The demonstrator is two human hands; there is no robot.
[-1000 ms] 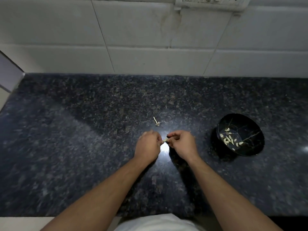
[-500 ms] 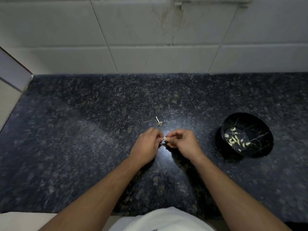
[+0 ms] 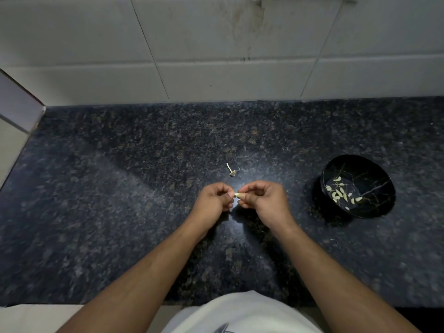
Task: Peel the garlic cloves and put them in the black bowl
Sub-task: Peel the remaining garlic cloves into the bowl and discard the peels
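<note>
Between our fingers sits a single garlic clove, pale and small, pinched at its right end by the thumb and forefinger of our right hand. The thumb tip of our left hand meets the clove's left end, with the other left fingers curled in toward the palm; both hands are closed on the clove and held just above the counter, close together, knuckles up. Whether any skin is left on the clove we cannot tell, it is too small.

Just beyond our hands, a scrap of garlic stem and skin lies on the dark speckled stone. Well to the right stands the black bowl, veined with thin gold lines, and in it lie several peeled cloves, gathered toward its left side. Behind the counter rises a wall of white tiles. Our forearms reach in from the bottom edge over a white shirt.
</note>
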